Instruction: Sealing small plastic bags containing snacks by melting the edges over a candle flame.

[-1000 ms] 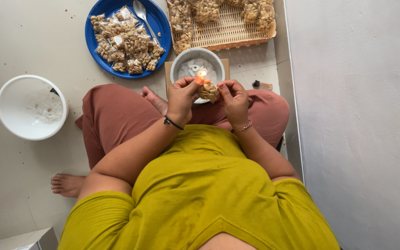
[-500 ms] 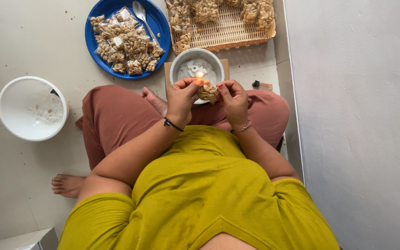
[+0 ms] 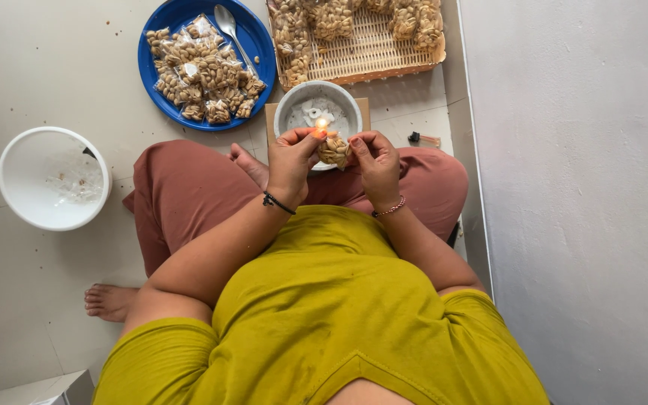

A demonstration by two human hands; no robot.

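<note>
Clear thin plastic is what I am dealing with: a small packet of peanuts, pinched between both hands just above my lap. My left hand has its fingers closed on the packet's top edge, close to a small flame that burns over the grey bowl just beyond my fingertips. My right hand is curled shut around the packet's other side, thumb and forefinger steadying it.

I judge the packet light and soft, the film slippery and easy to crumple, while the nuts inside make a lumpy, shifting body. The film near the flame would melt quickly, so the sensible grip is on the filled body below the open edge, fingers kept back from the heat, with a light pinch on the loose top to hold it flat.

Beyond my left hand lies a blue plate heaped with similar packets and a spoon. Beyond my right hand sits a woven tray with more packets. Far off my left side, on the floor, stands a white bowl.
</note>
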